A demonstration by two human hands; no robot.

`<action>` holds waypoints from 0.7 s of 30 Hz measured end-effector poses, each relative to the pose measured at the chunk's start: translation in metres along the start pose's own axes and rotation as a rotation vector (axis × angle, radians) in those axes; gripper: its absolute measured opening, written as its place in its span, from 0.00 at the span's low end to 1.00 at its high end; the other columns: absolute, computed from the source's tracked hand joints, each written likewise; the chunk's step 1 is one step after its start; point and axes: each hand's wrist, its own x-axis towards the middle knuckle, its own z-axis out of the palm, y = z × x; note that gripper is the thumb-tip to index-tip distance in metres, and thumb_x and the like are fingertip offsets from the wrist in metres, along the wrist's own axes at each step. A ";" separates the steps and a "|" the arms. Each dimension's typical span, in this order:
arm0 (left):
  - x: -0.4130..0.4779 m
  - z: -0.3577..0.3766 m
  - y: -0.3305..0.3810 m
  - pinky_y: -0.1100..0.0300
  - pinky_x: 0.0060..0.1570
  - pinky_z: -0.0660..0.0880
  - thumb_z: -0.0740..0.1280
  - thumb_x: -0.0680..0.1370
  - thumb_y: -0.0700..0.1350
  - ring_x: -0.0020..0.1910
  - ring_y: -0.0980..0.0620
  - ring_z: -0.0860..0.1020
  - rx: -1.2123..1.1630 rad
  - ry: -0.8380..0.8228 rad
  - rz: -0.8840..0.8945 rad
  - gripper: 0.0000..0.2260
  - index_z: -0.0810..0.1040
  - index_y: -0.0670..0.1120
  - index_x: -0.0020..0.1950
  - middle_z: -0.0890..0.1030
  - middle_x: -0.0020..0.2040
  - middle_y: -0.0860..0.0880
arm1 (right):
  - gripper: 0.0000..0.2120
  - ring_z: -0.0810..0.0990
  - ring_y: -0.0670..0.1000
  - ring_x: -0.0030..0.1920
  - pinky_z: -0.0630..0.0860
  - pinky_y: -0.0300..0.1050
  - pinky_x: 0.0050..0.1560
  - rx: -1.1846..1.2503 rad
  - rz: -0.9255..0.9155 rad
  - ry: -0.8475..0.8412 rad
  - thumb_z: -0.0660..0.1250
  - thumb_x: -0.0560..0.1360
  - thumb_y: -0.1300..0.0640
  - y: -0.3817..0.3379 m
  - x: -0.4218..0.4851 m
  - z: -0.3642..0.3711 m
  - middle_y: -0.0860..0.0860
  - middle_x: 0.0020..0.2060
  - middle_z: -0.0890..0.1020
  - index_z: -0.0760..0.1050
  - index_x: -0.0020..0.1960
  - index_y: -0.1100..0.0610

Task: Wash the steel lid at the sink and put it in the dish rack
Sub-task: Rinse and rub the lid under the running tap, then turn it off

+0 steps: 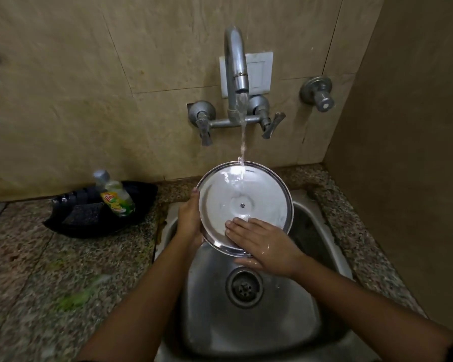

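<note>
A round steel lid (249,199) is held tilted over the steel sink (249,327), its inner side facing me. Water from the tap (237,64) runs onto its upper edge. My left hand (190,218) grips the lid's left rim from behind. My right hand (264,244) lies flat on the lower part of the lid's inner face, fingers spread and pointing left, wet. No dish rack is in view.
A black tray (73,226) on the granite counter (50,283) left of the sink holds a dish-soap bottle (117,195) and a dark scrub pad (83,212). The tiled wall carries tap handles and a separate valve (318,94). A side wall closes the right.
</note>
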 end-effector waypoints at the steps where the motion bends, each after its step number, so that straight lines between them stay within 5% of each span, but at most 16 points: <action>1: -0.002 0.001 0.002 0.47 0.54 0.78 0.62 0.79 0.56 0.51 0.39 0.81 -0.016 -0.006 -0.038 0.20 0.81 0.40 0.50 0.83 0.49 0.39 | 0.22 0.71 0.52 0.70 0.71 0.50 0.66 -0.022 -0.043 0.033 0.59 0.80 0.48 0.001 0.000 0.000 0.53 0.69 0.73 0.69 0.71 0.57; 5: -0.007 0.003 0.015 0.49 0.37 0.79 0.59 0.79 0.57 0.46 0.40 0.80 -0.106 -0.061 -0.250 0.21 0.78 0.40 0.54 0.82 0.50 0.38 | 0.17 0.80 0.48 0.59 0.78 0.44 0.57 0.122 -0.006 0.200 0.62 0.77 0.58 0.009 0.010 -0.023 0.50 0.60 0.82 0.76 0.64 0.55; 8: -0.008 0.001 0.021 0.50 0.39 0.79 0.52 0.80 0.62 0.49 0.43 0.79 -0.136 -0.132 -0.281 0.26 0.75 0.42 0.59 0.80 0.55 0.40 | 0.07 0.81 0.42 0.35 0.75 0.41 0.35 0.440 0.415 0.376 0.66 0.76 0.54 0.016 0.029 -0.050 0.45 0.35 0.84 0.81 0.52 0.49; 10: -0.010 0.002 0.017 0.50 0.41 0.76 0.50 0.80 0.63 0.54 0.43 0.78 -0.024 -0.110 -0.247 0.26 0.73 0.45 0.63 0.80 0.55 0.44 | 0.07 0.74 0.39 0.29 0.69 0.42 0.33 0.805 0.733 0.451 0.67 0.76 0.56 0.026 0.043 -0.055 0.43 0.26 0.77 0.79 0.40 0.50; 13: -0.006 -0.009 -0.005 0.55 0.45 0.76 0.58 0.79 0.59 0.60 0.42 0.77 0.187 0.005 -0.088 0.26 0.66 0.45 0.72 0.76 0.64 0.45 | 0.11 0.74 0.50 0.34 0.70 0.46 0.39 1.229 1.057 0.559 0.68 0.76 0.58 0.033 0.053 -0.049 0.53 0.30 0.77 0.78 0.37 0.63; 17: -0.007 -0.022 -0.010 0.48 0.51 0.78 0.60 0.81 0.51 0.45 0.47 0.79 -0.038 -0.103 -0.136 0.16 0.74 0.41 0.61 0.80 0.48 0.44 | 0.10 0.82 0.58 0.42 0.79 0.50 0.46 1.584 1.309 0.663 0.71 0.73 0.56 0.040 0.038 -0.049 0.59 0.41 0.83 0.81 0.48 0.63; 21: -0.014 -0.006 -0.003 0.45 0.55 0.75 0.58 0.81 0.44 0.45 0.46 0.78 -0.098 -0.233 -0.163 0.10 0.76 0.40 0.55 0.79 0.48 0.41 | 0.20 0.81 0.61 0.49 0.76 0.60 0.58 1.692 1.413 0.782 0.75 0.63 0.51 0.057 0.012 -0.051 0.64 0.51 0.82 0.83 0.50 0.63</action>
